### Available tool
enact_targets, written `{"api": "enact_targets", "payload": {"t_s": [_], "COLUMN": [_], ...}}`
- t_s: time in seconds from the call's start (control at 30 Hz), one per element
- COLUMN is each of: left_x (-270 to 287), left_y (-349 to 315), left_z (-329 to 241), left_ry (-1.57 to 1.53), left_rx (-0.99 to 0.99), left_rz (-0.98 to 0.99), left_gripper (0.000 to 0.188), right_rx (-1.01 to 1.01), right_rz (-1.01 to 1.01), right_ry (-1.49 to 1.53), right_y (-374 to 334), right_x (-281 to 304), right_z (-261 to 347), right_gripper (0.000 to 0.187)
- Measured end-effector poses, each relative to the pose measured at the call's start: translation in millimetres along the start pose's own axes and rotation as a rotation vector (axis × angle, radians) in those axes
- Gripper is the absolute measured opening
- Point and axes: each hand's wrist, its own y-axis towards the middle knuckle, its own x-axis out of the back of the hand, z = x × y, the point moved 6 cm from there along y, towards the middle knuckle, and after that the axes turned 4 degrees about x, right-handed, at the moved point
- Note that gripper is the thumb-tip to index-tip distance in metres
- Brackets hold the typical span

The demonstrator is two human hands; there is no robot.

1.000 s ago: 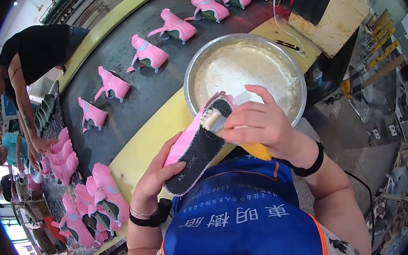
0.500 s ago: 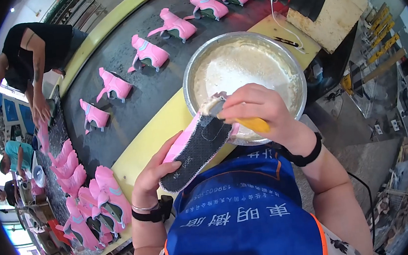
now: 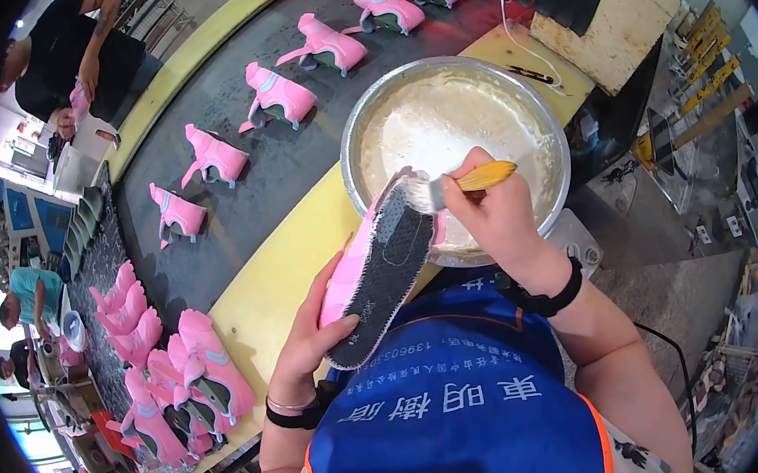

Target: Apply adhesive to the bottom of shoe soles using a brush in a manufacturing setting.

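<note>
My left hand [image 3: 316, 338] grips a pink shoe upper [image 3: 352, 271] by its side, the dark stitched underside turned up and tilted. A brush [image 3: 487, 175] with a yellow handle is pinched in my right hand [image 3: 497, 216]. Its pale, coated bristles touch the underside near the far end of the upper. Just beyond, a wide metal basin [image 3: 350, 139] holds a creamy white liquid, its inner wall smeared with the same stuff. The far end of the upper overlaps the basin's near rim.
Pink shoe uppers [image 3: 279, 98] stand in a row on the dark belt [image 3: 299, 162], which has yellow borders. More uppers [image 3: 193, 368] cluster at the left. A person in black [image 3: 79, 56] stands across the belt, holding something pink. A white cable [image 3: 519, 36] hangs near the back right.
My right hand has turned the brush, so its handle now points up and right. The upper has shifted slightly right and toward me. The person in black has straightened, lifting a pink piece.
</note>
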Motion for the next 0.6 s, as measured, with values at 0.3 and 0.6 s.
{"api": "enact_targets", "payload": {"t_s": [0.3, 0.6], "left_x": [-3, 1], "left_y": [-9, -15], "left_z": [12, 24], "left_ry": [0.061, -0.026], "left_rx": [-0.067, -0.031], "left_rz": [-0.032, -0.041], "left_gripper": [0.089, 0.089], "right_rx": [0.009, -0.046], "right_rz": [-0.074, 0.023], "right_ry": [0.046, 0.043], "right_y": [-9, -75], "right_x": [0, -7], "right_z": [1, 24], "right_gripper": [0.018, 0.023]}}
